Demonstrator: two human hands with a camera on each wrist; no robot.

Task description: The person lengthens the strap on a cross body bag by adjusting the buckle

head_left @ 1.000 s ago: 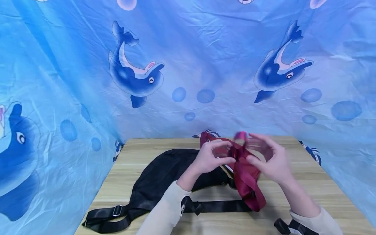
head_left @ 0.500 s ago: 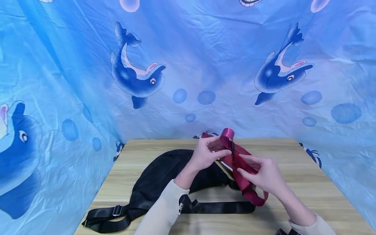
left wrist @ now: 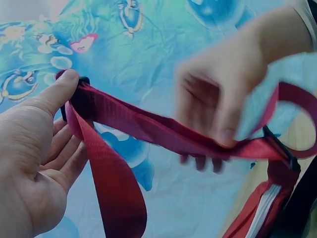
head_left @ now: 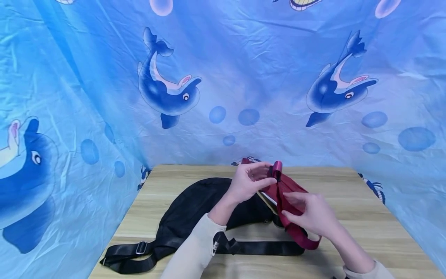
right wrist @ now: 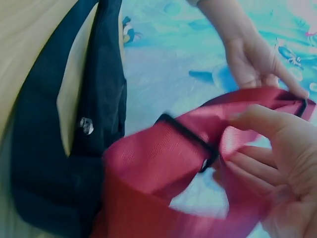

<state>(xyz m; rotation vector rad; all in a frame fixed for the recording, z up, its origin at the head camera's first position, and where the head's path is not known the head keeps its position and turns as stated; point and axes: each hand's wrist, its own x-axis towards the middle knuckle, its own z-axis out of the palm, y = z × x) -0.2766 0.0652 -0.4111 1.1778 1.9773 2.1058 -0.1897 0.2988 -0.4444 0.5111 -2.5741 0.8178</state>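
My left hand (head_left: pixel 245 184) pinches a red webbing strap (left wrist: pixel 133 121) at a black buckle (left wrist: pixel 79 101) between thumb and fingers. A loop of the strap hangs below it in the left wrist view. Further along the same strap, my right hand (head_left: pixel 310 212) grips the webbing between thumb and fingers, blurred in the left wrist view. Close to it a black slide adjuster (right wrist: pixel 187 135) sits on the strap. The strap belongs to a red bag (head_left: pixel 292 189) with a pale zip, partly hidden behind the hands.
A black bag (head_left: pixel 195 205) lies on the wooden table (head_left: pixel 362 209), left of the red one. Its black strap (head_left: pixel 265 248) runs along the front, with a metal adjuster (head_left: pixel 141 248) at left. A blue dolphin-print curtain (head_left: pixel 223 77) surrounds the table.
The left hand has stayed near its place, holding the buckle end. My right hand has come down and toward me along the red strap, which is now stretched between both hands.
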